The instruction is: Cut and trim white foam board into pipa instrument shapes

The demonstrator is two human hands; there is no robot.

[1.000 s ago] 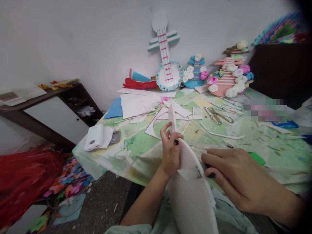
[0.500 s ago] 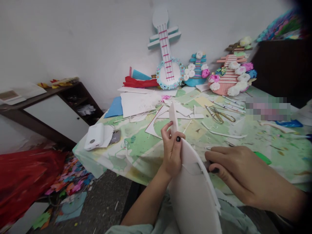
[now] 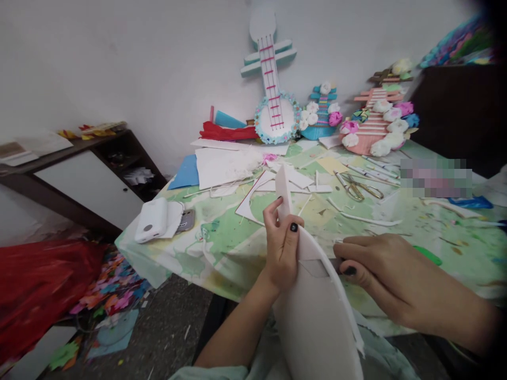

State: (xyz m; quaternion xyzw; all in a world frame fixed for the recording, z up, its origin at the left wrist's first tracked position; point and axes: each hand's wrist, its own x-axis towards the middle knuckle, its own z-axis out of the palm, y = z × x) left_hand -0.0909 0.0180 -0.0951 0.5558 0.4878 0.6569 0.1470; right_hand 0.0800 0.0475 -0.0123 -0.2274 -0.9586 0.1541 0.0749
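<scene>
A white foam board piece with a neck and a wide curved side stands on edge over my lap. My left hand is closed around it where the narrow neck meets the wide part. In my right hand is a craft knife, its handle mostly hidden by the fingers. Its thin grey blade reaches across the board's face from the curved edge. Along that edge, a thin white strip hangs partly loose near the bottom.
The table has a green-patterned cloth. On it lie gold-handled scissors, several markers, foam offcuts, a white device and a phone. A decorated foam banjo leans on the wall. Paper scraps cover the floor at left.
The knife blade now lies flatter and shows more on the board's face, slightly higher up. My left hand keeps its hold on the board. The view has shifted slightly.
</scene>
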